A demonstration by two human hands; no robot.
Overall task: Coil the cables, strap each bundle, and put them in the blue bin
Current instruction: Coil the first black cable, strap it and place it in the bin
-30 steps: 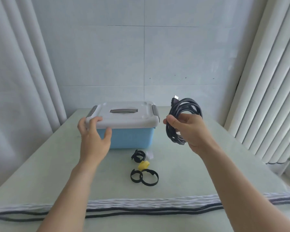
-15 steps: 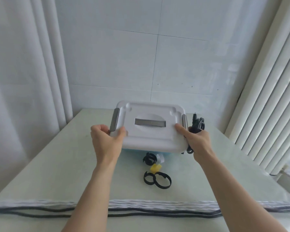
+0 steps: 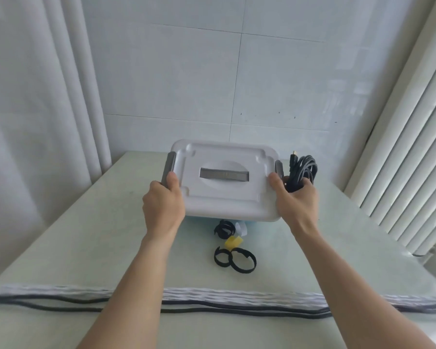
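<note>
Lidded bin (image 3: 249, 222) at the desk's (image 3: 86, 235) far edge, contents hidden: left hand (image 3: 163, 204) grips lid (image 3: 224, 190); right hand (image 3: 296, 205) clasps lid and coiled cable (image 3: 301, 172).

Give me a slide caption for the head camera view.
Both hands grip the bin lid at its ends, the right hand also holding a coiled cable.

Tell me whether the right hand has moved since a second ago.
Yes. The right hand, gripping the coiled cable, has come in from beside the bin to the lid's right edge, thumb by the grey latch.
</note>
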